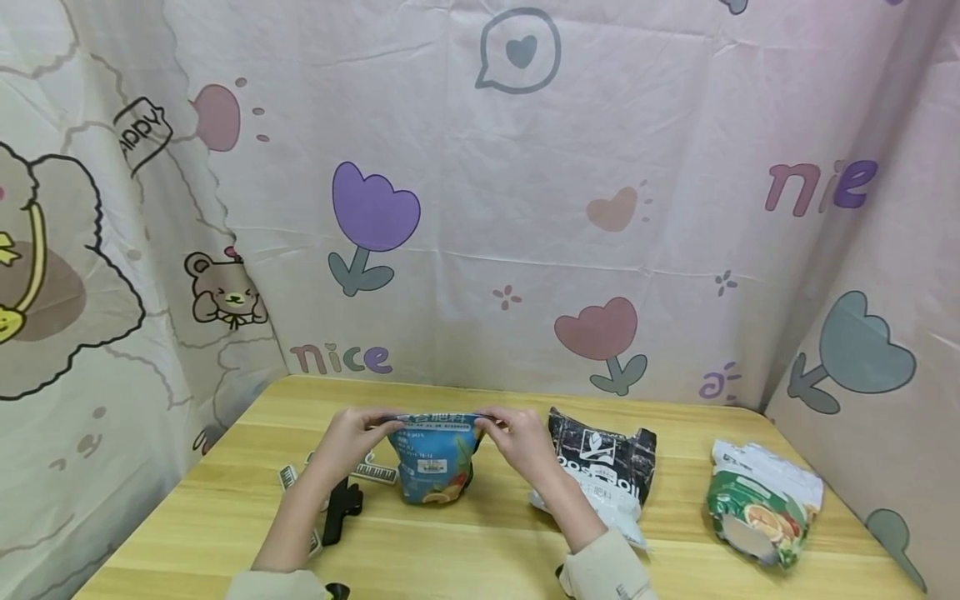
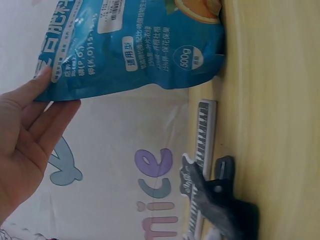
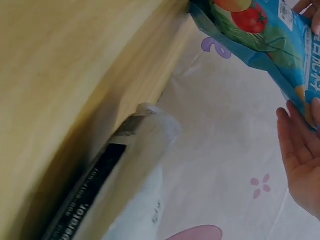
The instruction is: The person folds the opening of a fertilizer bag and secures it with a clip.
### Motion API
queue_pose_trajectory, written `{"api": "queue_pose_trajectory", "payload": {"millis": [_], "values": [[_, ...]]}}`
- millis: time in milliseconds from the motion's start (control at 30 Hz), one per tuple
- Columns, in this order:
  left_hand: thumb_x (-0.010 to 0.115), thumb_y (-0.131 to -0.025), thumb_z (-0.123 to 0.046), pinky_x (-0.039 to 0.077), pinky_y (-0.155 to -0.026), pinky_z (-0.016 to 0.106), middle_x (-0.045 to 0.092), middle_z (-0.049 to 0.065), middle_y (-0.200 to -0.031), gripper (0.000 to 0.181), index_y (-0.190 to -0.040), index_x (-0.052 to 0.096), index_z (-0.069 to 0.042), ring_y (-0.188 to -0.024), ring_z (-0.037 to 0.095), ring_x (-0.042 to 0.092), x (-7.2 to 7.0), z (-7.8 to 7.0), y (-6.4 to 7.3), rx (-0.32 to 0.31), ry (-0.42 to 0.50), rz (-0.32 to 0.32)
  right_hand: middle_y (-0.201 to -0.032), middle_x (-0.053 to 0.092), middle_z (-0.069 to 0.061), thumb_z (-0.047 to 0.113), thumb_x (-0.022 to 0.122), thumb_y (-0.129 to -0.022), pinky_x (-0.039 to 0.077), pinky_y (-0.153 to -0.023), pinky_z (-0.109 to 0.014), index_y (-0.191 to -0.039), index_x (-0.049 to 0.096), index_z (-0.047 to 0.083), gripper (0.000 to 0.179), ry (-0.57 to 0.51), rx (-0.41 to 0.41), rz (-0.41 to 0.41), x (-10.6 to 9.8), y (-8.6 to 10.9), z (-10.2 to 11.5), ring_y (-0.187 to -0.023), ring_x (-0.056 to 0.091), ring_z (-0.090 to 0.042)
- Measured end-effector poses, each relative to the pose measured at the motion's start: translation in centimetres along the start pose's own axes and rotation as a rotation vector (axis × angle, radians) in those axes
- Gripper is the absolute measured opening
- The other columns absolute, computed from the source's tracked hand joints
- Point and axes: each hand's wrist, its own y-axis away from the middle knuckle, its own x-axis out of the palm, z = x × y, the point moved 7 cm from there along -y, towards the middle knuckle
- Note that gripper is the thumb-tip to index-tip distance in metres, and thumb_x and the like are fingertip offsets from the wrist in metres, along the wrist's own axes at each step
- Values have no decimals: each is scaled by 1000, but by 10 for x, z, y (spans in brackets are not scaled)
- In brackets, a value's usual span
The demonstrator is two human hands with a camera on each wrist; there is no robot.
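Observation:
A blue fertilizer bag printed with fruit and vegetables stands upright on the wooden table. At its top left corner my left hand pinches the edge between thumb and fingers. My right hand pinches the opposite top corner, so the top edge is drawn straight between both hands. In the left wrist view the bag shows a 500g mark, with the left thumb on its front face. The right wrist view has the bag at upper right, with the right hand at its corner.
A black-and-white bag lies close by my right forearm. Farther right lies a green-and-white bag with fruit pictures. Left of the blue bag are a black clamp-like object and a piano-key-patterned strip. Printed cloth hangs behind the table.

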Motion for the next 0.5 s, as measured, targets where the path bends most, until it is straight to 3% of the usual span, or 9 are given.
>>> {"api": "queue_pose_trajectory", "payload": {"millis": [67, 167, 300, 433, 500], "values": [[65, -85, -9, 52, -64, 29, 69, 5, -88, 16, -100, 71, -6, -72, 15, 63, 0, -5, 0, 0, -47, 8, -87, 69, 2, 23, 64, -86, 51, -64, -23, -99, 71, 12, 18, 35, 17, 30, 2, -1, 2, -76, 64, -11], [68, -83, -12, 52, -63, 31, 69, 4, -87, 16, -98, 72, -8, -71, 14, 63, 0, -18, -1, 34, -204, 9, -92, 68, 2, 25, 64, -86, 51, -67, -26, -102, 70, 13, 21, 68, 1, 61, 5, -3, 9, -78, 62, -10], [72, -80, -17, 47, -53, 25, 68, 0, -78, 14, -93, 73, -13, -59, 8, 57, 6, -38, -6, 162, -425, -29, -93, 67, 1, 25, 65, -86, 50, -68, -26, -102, 70, 13, 20, 104, -93, 65, 10, -10, 23, -78, 61, -10], [74, -77, -18, 44, -48, 21, 68, -2, -72, 11, -87, 73, -14, -54, 8, 57, 17, -54, -11, 294, -482, -70, -88, 68, 1, 21, 68, -84, 51, -69, -25, -96, 70, 11, 16, 149, -204, 17, 15, -15, 37, -78, 63, -11], [74, -77, -18, 45, -49, 22, 68, -2, -73, 10, -86, 74, -14, -55, 10, 59, 21, -58, -14, 322, -484, -85, -86, 69, 1, 18, 69, -83, 51, -66, -24, -94, 71, 11, 13, 155, -225, -10, 17, -16, 41, -75, 64, -11]]}}
